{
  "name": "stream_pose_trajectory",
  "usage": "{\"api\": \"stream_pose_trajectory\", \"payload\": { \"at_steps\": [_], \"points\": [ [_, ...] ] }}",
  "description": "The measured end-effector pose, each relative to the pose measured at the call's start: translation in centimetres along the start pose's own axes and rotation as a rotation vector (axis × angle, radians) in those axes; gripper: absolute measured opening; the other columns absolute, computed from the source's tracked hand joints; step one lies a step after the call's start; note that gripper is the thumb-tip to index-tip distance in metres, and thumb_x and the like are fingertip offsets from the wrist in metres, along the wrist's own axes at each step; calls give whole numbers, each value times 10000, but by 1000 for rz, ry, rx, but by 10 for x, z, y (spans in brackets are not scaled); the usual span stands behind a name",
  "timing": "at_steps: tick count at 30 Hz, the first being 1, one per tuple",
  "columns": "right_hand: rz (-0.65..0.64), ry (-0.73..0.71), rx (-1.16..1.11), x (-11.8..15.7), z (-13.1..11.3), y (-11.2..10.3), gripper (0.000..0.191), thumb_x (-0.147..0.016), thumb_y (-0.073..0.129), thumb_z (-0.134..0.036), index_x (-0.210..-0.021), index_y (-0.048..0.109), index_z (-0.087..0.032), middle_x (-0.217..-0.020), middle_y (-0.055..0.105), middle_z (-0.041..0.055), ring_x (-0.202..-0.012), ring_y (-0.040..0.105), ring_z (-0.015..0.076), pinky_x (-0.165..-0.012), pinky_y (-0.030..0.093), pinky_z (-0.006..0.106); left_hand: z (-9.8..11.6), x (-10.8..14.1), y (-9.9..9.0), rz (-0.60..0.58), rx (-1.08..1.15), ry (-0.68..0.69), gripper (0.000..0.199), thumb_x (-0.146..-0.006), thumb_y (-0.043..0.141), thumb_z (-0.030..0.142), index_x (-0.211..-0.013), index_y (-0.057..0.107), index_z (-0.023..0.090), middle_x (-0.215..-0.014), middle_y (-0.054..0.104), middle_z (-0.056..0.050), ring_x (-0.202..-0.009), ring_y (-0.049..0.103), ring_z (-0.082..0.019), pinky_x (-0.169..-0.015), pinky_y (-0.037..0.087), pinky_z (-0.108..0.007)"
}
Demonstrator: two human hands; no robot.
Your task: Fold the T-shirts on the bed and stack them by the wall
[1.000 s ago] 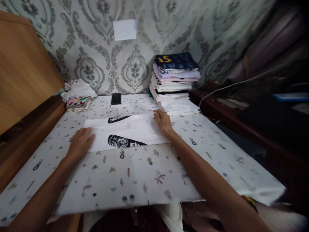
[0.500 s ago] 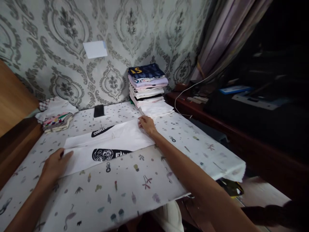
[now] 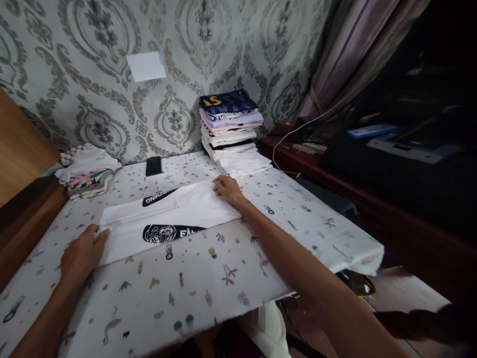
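A white garment (image 3: 160, 215) with black printed patches lies lengthwise across the patterned tablecloth (image 3: 194, 308). My left hand (image 3: 82, 251) pinches its left end between thumb and fingers. At the opposite end, my right hand (image 3: 228, 190) has its fingers closed on the garment's upper right corner. The cloth between the hands is flat, with a crease along its middle. Just beyond my right hand rises a tall stack of folded clothes (image 3: 231, 132), topped by a dark blue piece with yellow lettering.
A smaller pile of clothes (image 3: 89, 171) sits at the back left, and a black phone (image 3: 153, 166) lies near the wall. On the right, a white cable (image 3: 285, 144) hangs by a dark red wooden surface (image 3: 268, 144) holding several items.
The view has shifted slightly. Both hands keep their places at the garment's two ends, and the garment lies much as before.
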State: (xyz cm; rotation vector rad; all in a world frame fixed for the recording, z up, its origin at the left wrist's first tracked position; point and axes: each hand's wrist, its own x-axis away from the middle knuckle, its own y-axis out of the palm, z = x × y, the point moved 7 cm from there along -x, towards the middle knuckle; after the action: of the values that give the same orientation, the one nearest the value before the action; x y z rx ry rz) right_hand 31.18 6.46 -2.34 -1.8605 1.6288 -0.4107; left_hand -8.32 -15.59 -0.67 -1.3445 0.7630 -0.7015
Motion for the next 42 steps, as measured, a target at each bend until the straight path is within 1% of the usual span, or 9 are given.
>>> {"api": "stream_pose_trajectory", "payload": {
  "at_steps": [4, 16, 20, 24, 29, 32, 34, 38, 42],
  "points": [
    [-8, 8, -9, 1, 0, 1, 207, -889, 511, -145, -987, 693, -157, -752, 747, 16, -581, 660, 102, -661, 495, 201, 4, 4, 0, -90, -109, -28, 502, -953, 287, 509, -1213, 585, 200, -1159, 721, -147, -1022, 668, -346, -768, 504, -393],
    [-26, -24, 86, 1, -5, 5, 236, -886, 512, -153, -1013, 710, -144, -766, 750, 37, -620, 676, 127, -683, 499, 226, 8, 18, -9, -41, -146, -46, 463, -978, 287, 484, -1218, 564, 201, -1055, 733, -164, -1025, 671, -363, -792, 504, -435],
    [5, -134, 314, 12, -29, -2, 268, -908, 511, -182, -1080, 714, -158, -861, 767, 76, -805, 708, 196, -738, 497, 271, 0, 22, -10, -14, -141, -58, 419, -984, 296, 446, -1214, 546, 201, -1075, 731, -162, -1024, 672, -361, -789, 496, -434],
    [15, -320, 387, 37, -77, 2, 274, -940, 492, -198, -1101, 709, -160, -1009, 758, 102, -911, 696, 225, -793, 500, 312, -17, 12, -10, 12, -60, -76, 344, -964, 335, 362, -1171, 575, 228, -1153, 721, -134, -1032, 670, -334, -767, 488, -395],
    [-375, -626, 204, 106, -168, 74, 221, -957, 517, -209, -1054, 709, -159, -1081, 734, 85, -865, 690, 166, -765, 531, 290, -34, -40, -10, -34, 89, -130, 302, -889, 435, 301, -1094, 644, 229, -1140, 736, -96, -1068, 667, -285, -762, 488, -331],
    [-527, -924, 350, 155, -226, 132, 187, -904, 622, -279, -1002, 707, -145, -1101, 707, 119, -995, 658, 233, -790, 541, 335, -27, -70, -8, -53, 124, -148, 294, -854, 472, 339, -1008, 680, 201, -1028, 757, -108, -983, 693, -278, -714, 491, -314],
    [-519, -1001, 426, 172, -251, 165, 226, -898, 618, -307, -1016, 695, -130, -1088, 692, 132, -1016, 636, 262, -777, 551, 364, -21, -83, -5, -62, 144, -157, 312, -829, 498, 395, -961, 689, 186, -982, 757, -129, -961, 698, -296, -690, 488, -318],
    [-476, -921, 452, 175, -268, 208, 217, -879, 593, -249, -1020, 687, -114, -1056, 685, 155, -1001, 625, 279, -776, 560, 398, -15, -96, 2, -103, 193, -154, 338, -744, 577, 479, -847, 684, 175, -868, 744, -144, -911, 703, -325, -656, 485, -327],
    [-445, -894, 453, 174, -268, 224, 188, -867, 593, -182, -1015, 680, -105, -1040, 685, 182, -996, 629, 286, -716, 567, 378, -17, -101, 7, -157, 268, -137, 289, -644, 672, 465, -698, 642, 182, -621, 666, -71, -735, 691, -291, -570, 459, -298]
  ]
}}
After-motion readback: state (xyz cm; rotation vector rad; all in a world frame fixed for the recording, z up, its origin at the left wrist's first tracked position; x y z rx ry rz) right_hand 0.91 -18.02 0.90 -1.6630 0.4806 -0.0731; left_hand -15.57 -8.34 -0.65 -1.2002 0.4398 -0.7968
